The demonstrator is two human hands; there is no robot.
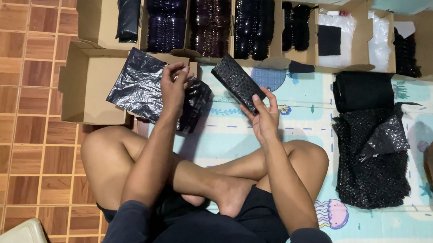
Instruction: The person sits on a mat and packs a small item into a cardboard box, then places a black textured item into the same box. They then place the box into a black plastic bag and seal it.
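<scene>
Head view, looking down on a person seated cross-legged on a pale blue patterned play mat (pixel 256 134). Left hand (pixel 174 85) has fingers pinched on the edge of a crumpled thin black plastic bag (pixel 138 83), held over an open brown cardboard box (pixel 89 84) at left. Right hand (pixel 263 117) has fingers clamped on a flat black bubble-wrapped packet (pixel 235 79), tilted, near centre. Far side: a row of cardboard boxes (pixel 99 12) with dark wrapped items. Right: a pile of black bubble wrap (pixel 373 168).

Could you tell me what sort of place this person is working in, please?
Probably a home floor used for packing goods: a printed play mat on parquet flooring, open cardboard boxes of black wrapped items, and a pile of black bubble wrap.
</scene>
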